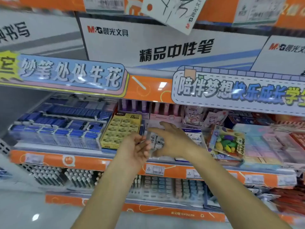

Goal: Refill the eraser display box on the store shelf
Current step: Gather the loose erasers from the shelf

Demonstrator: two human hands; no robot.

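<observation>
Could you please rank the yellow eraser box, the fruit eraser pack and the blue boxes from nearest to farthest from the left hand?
1. Yellow eraser box, just up-left of the left hand.
2. Fruit eraser pack, off to the right.
3. Blue boxes, far left.

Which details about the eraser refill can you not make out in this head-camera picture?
- Head view: contents of the white-and-grey eraser display box, hidden behind the right hand.
- Left hand: grip unclear, blurred.
- White price label: print too small.
- Right banner: cut off by the edge.
</observation>
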